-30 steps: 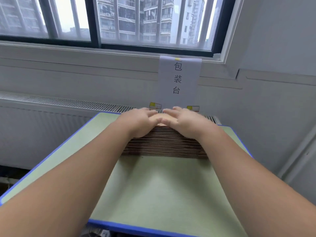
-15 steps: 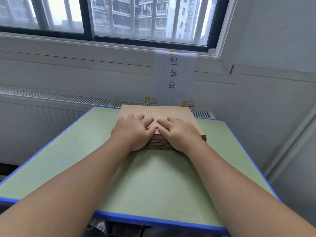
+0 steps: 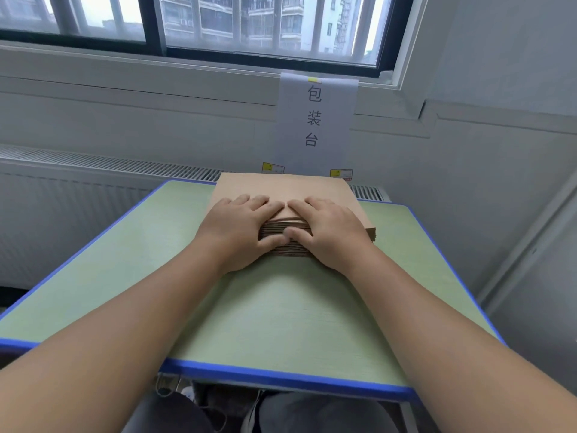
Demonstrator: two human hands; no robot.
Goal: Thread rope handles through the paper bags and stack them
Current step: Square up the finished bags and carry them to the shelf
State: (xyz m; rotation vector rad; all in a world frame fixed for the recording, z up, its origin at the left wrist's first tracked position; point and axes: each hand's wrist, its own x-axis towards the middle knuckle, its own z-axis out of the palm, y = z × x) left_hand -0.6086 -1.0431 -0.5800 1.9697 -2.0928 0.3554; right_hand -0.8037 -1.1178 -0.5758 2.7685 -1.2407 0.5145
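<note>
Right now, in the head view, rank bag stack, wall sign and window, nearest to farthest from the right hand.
1. stack of paper bags, touching, under the right hand.
2. paper sign, on the wall behind.
3. window, above the sign.

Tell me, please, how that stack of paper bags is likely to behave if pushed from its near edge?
The stack of paper bags is many loose flat layers, so a push would probably fan it rather than move it whole. Top layers bow between the left hand and right hand, so single bags seem floppy.
</note>
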